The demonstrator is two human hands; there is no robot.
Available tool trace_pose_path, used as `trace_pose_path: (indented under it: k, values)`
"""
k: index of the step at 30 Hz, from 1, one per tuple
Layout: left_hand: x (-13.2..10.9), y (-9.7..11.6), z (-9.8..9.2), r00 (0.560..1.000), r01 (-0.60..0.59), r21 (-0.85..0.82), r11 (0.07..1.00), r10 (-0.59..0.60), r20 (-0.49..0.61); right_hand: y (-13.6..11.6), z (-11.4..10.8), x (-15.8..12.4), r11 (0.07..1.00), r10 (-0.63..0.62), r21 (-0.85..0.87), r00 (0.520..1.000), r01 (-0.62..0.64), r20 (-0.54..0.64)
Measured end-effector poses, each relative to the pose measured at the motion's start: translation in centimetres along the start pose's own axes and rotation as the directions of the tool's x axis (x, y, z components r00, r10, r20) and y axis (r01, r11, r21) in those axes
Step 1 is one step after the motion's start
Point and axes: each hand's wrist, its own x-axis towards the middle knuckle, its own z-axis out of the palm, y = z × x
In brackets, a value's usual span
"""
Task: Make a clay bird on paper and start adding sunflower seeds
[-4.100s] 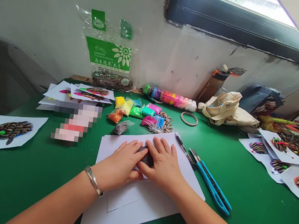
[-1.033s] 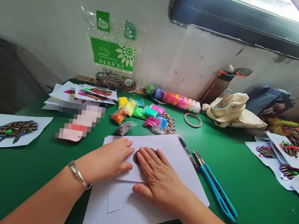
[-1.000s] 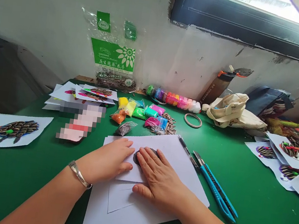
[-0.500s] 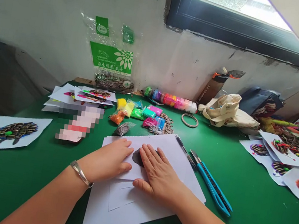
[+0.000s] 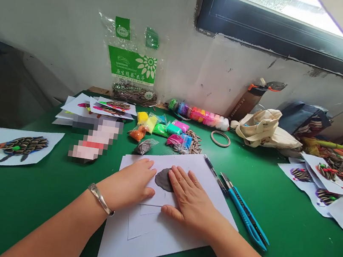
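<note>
Both hands have drawn apart since the earlier frames, when they lay over the dark clay patch and hid most of it; now most of it shows as a flattened grey oval.

It lies on a small paper sheet atop the white paper stack, in the near middle of the green table. The left hand rests palm down on the small sheet just left of the patch, fingers loosely extended and gripping nothing. The right hand lies flat and open too, its fingertips touching the patch's right edge.

As far as can be judged, the flattening is largely done: the clay looks spread thin and stuck to the paper. It is bare, though. No seeds or coloured bits sit on it, unlike the finished seed picture far left and the seed pictures at the right.

The sunflower seeds and coloured clay packets lie untouched beyond the stack. The blue utility knife and a pen lie just right of the paper.
</note>
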Motion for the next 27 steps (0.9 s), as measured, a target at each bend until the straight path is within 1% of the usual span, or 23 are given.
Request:
trace_pose_path:
  k: [3, 5, 7, 8, 9, 10, 11, 12, 14, 17, 20, 22, 27]
  values:
    - [-0.1, -0.1, 0.0, 1.0, -0.006, -0.016, 1.0, 0.005, -0.011, 0.0, -0.2, -0.2, 0.999, 0.012, 0.043, 0.999, -0.014, 0.046]
    - [-0.2, -0.2, 0.0, 1.0, -0.009, -0.033, 0.999, 0.008, -0.02, 0.3, -0.4, -0.2, 0.99, 0.019, 0.136, 0.999, -0.024, 0.043]
    - [-0.3, -0.3, -0.2, 1.0, -0.011, -0.042, 0.999, 0.01, -0.027, 1.0, -0.6, -0.2, 0.963, 0.065, 0.264, 0.997, -0.055, -0.028]
    - [-0.3, -0.3, -0.2, 0.999, -0.012, -0.044, 0.999, 0.011, -0.031, 1.5, -0.7, -0.2, 0.943, 0.118, 0.323, 0.988, -0.081, -0.097]
    - [-0.3, -0.2, -0.3, 0.999, -0.013, -0.047, 0.999, 0.012, -0.033, 2.1, -0.8, -0.1, 0.924, 0.186, 0.366, 0.967, -0.111, -0.175]
    - [-0.2, -0.2, -0.4, 0.999, -0.013, -0.05, 0.999, 0.011, -0.039, 2.8, -1.0, 0.0, 0.911, 0.254, 0.386, 0.933, -0.143, -0.255]
    - [-0.2, -0.1, -0.4, 0.999, -0.015, -0.052, 0.999, 0.012, -0.047, 3.4, -1.2, 0.1, 0.908, 0.305, 0.379, 0.899, -0.176, -0.314]
    - [-0.1, 0.0, -0.4, 0.998, -0.022, -0.054, 0.998, 0.019, -0.06, 4.1, -1.4, 0.3, 0.91, 0.345, 0.35, 0.873, -0.221, -0.344]
    - [0.1, 0.3, -0.1, 0.995, -0.054, -0.051, 0.997, 0.049, -0.091, 5.4, -2.1, 1.0, 0.913, 0.401, 0.221, 0.858, -0.344, -0.321]
    - [0.5, 0.8, 0.7, 0.984, -0.127, -0.04, 0.991, 0.121, -0.128, 6.9, -3.3, 2.7, 0.911, 0.412, 0.116, 0.857, -0.396, -0.31]
    - [0.9, 1.6, 1.7, 0.973, -0.183, -0.013, 0.983, 0.179, -0.145, 7.9, -3.8, 4.5, 0.905, 0.412, 0.026, 0.857, -0.426, -0.31]
    - [1.0, 2.0, 2.0, 0.975, -0.19, -0.007, 0.982, 0.188, -0.118, 8.3, -3.5, 5.6, 0.895, 0.419, -0.024, 0.856, -0.446, -0.303]
    - [1.0, 2.4, 2.0, 0.99, -0.135, 0.028, 0.99, 0.136, -0.041, 9.0, -2.3, 6.9, 0.886, 0.412, -0.091, 0.862, -0.455, -0.296]
